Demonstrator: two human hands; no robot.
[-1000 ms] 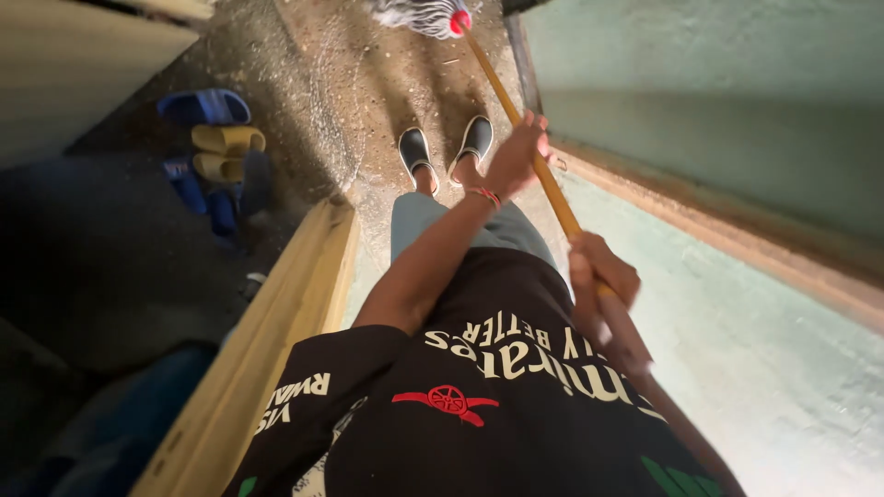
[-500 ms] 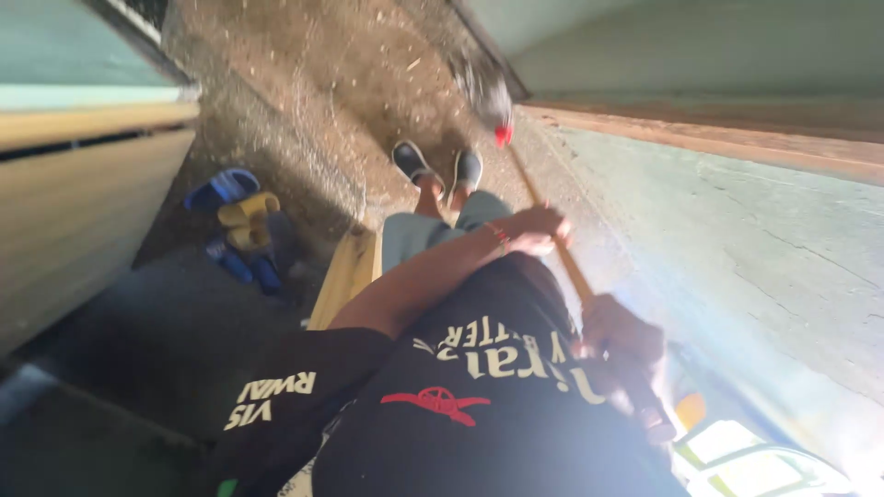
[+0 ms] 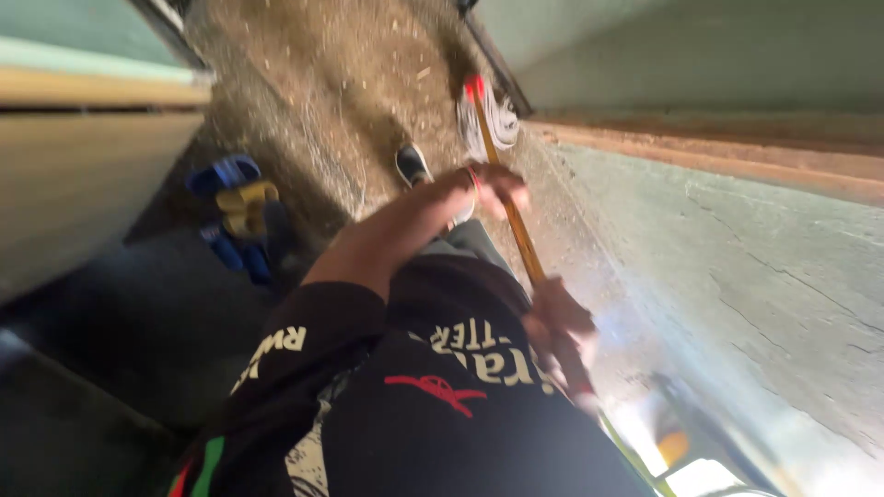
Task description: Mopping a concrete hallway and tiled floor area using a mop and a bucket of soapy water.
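1. The left hand [image 3: 493,187] is clenched around the wooden mop handle [image 3: 512,219], well down the shaft, arm stretched out across the body.
2. The right hand [image 3: 559,317] grips the same handle higher up, close against the black shirt [image 3: 442,405]; its grip is closed on the wood.
3. The mop head [image 3: 488,118], white strands with a red collar, rests on the gritty floor [image 3: 368,83] beside the wall's foot.
4. One dark shoe [image 3: 412,166] shows just beside the mop head.
5. Blue and yellow sandals [image 3: 235,207] lie well apart, to the left.
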